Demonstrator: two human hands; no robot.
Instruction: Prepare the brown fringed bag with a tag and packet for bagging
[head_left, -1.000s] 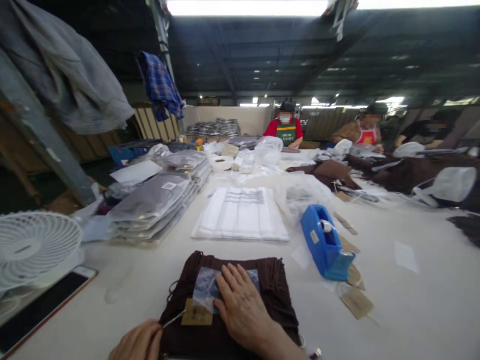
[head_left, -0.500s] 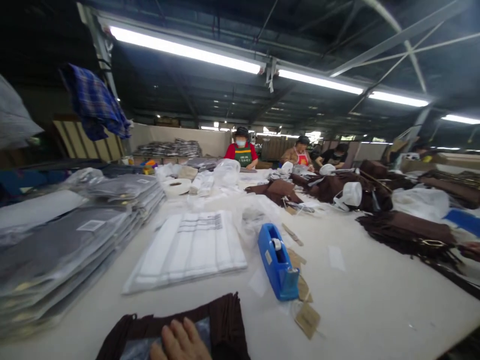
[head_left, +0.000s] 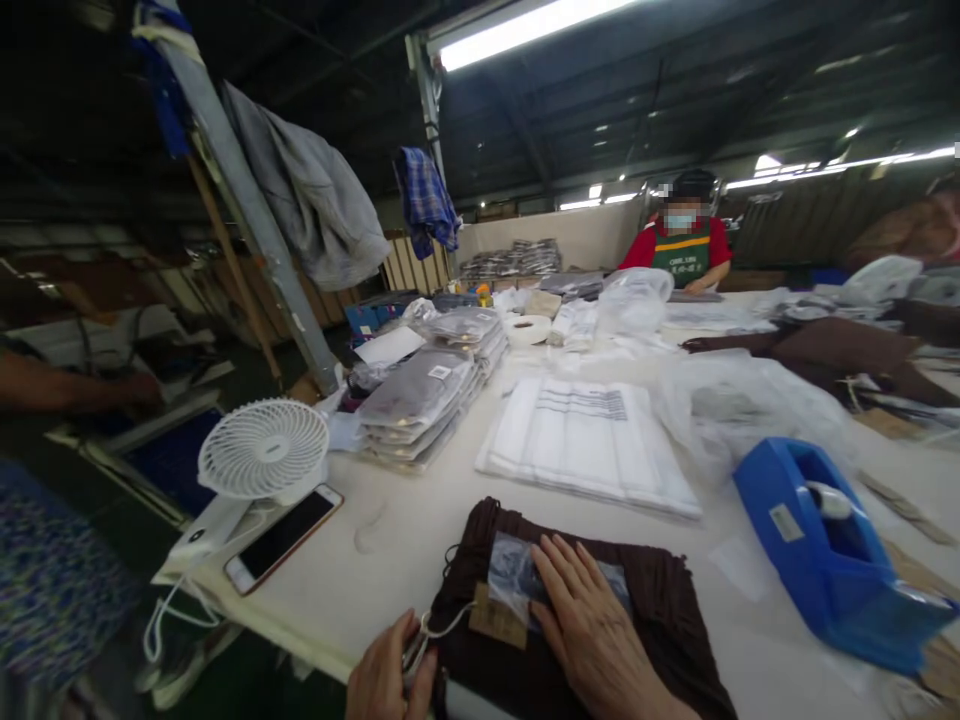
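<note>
A dark brown, folded, fringed fabric piece point(head_left: 660, 590) lies at the table's front edge. Flat on top of it is a small clear plastic packet point(head_left: 511, 572). My right hand point(head_left: 589, 630) rests open over the packet, fingers stretched out and pressing down. At the fabric's left side my left hand point(head_left: 390, 670) is closed, thumb against fingers, around a shiny metal-looking piece point(head_left: 412, 652) that is mostly hidden. A kraft-paper tag point(head_left: 496, 617) on a white cord point(head_left: 450, 628) lies on the fabric between both hands.
A blue tape dispenser point(head_left: 817, 550) stands at right. Beyond the fabric lies a folded white printed cloth point(head_left: 585, 440). Stacked grey packages point(head_left: 420, 390), a white fan point(head_left: 264, 450) and a phone point(head_left: 285, 538) are at left. A co-worker in a red top point(head_left: 682, 240) sits across the table.
The view has swung left, bringing the fan and phone into sight. My left hand and the paper tag now show at the fabric's left. My right hand still rests on the packet.
</note>
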